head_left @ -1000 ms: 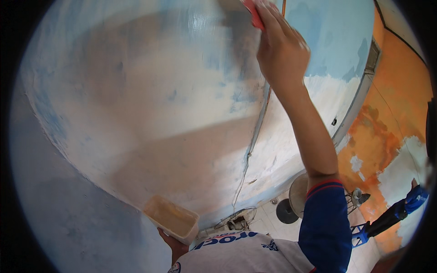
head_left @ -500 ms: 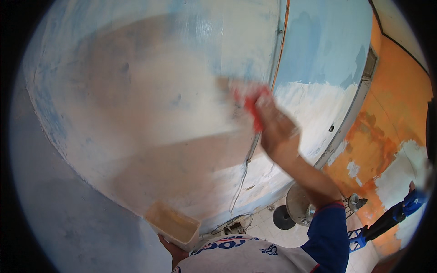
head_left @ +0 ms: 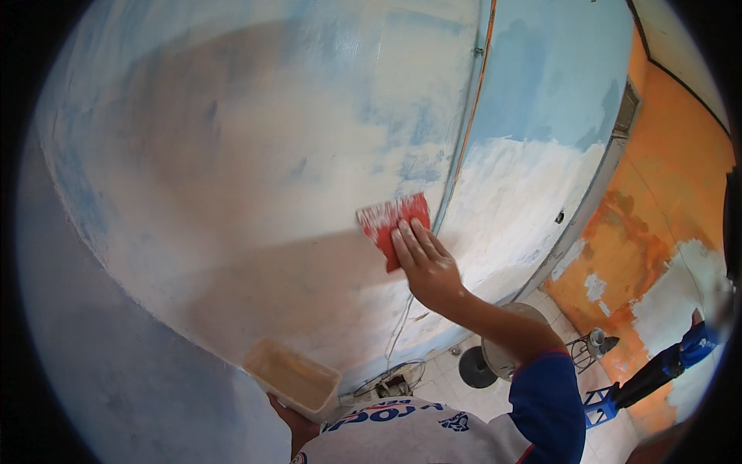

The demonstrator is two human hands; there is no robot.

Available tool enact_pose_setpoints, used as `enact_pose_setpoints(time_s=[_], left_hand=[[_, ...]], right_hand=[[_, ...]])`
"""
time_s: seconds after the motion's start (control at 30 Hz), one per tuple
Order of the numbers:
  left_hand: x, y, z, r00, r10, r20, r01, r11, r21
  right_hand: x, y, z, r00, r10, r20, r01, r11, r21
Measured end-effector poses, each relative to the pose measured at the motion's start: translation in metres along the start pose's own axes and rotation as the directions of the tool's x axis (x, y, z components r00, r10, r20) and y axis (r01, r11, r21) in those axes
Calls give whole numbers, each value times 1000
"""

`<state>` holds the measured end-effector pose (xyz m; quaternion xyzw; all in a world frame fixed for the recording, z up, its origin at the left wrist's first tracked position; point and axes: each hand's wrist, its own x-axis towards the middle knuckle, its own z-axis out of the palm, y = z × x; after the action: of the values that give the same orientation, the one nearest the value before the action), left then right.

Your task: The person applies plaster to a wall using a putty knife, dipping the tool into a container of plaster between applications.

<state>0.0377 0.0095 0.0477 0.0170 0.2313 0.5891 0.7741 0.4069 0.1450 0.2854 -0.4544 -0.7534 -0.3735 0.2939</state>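
Note:
My right hand [head_left: 427,265] is closed on a red putty spreader [head_left: 380,232], its wide blade smeared with white. The spreader lies against the wall [head_left: 294,185], where patchy white filler covers pale blue paint, just left of a vertical pipe. Low at the left, my left hand [head_left: 294,417] holds a cream rectangular tub [head_left: 323,402] from the near side. Most of that hand's fingers are hidden beneath the tub. A thin layer of pale material seems to coat the inside of the tub.
An orange cable [head_left: 473,116] runs along the pipe [head_left: 450,185]. On the tiled floor [head_left: 440,375] are a dark round disc [head_left: 478,367], a round-topped stand [head_left: 498,359] and coiled wire [head_left: 410,373]. A blue stool [head_left: 601,407] stands right, beside another person's dark-clothed limb [head_left: 653,379].
My right hand has moved down and slightly left across the wall with the red spreader, which now shows sharply. My left hand and the tub stay nearly in place.

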Motion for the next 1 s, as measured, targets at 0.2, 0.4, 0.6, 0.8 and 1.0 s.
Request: enact_pose_setpoints(time_s=[0.2,0.4,0.6,0.8,1.0], left_hand=[[-9,-3,-23,986,110,126,-123,987,102],[-6,-11,29,984,177,2,-177,982,70],[-5,-5,32,982,147,117,-158,983,93],[-7,14,5,955,-38,295,38,999,5],[-9,37,11,999,14,50,-16,999,35]], right_hand=[[92,57,-114,908,85,-411,-37,992,125],[186,104,-76,838,-63,-543,-76,970,-229],[23,33,17,984,-75,-161,68,996,-53],[37,21,-53,933,55,-356,-22,995,96],[171,74,-82,793,-58,-607,-54,985,-165]])
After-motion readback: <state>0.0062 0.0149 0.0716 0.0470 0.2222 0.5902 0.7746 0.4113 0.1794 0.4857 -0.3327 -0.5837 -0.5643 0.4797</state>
